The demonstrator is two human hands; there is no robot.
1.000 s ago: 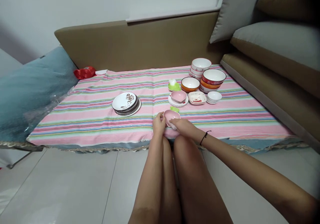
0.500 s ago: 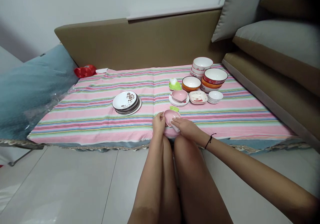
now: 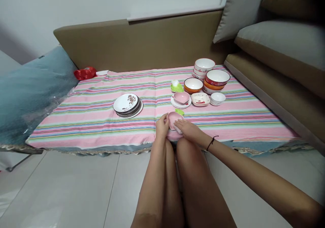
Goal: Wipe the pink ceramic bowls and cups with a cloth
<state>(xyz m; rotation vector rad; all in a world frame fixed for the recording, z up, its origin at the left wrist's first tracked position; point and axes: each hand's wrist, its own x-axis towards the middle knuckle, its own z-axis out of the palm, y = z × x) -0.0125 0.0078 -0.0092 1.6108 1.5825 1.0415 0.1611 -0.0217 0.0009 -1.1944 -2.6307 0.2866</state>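
Note:
A small pink bowl [image 3: 173,117] with a green leaf-shaped tip is tilted up just above the near edge of the striped cloth. My left hand [image 3: 161,127] grips its left rim. My right hand [image 3: 188,129] presses a pale cloth [image 3: 178,130] against the bowl's lower right side, fingers curled over it. Behind it, a second pink bowl [image 3: 181,97] rests on a stack of white saucers.
A stack of flower-patterned plates [image 3: 127,105] lies to the left. Orange, red and white bowls [image 3: 217,78], a square dish [image 3: 200,99] and small white saucers [image 3: 217,99] cluster at the back right. The striped cloth [image 3: 101,126] covers a low sofa seat; cushions rise on the right.
My right hand has slid further over the pink bowl with the cloth, and the bowl has turned slightly in my left hand. The view shifted a little.

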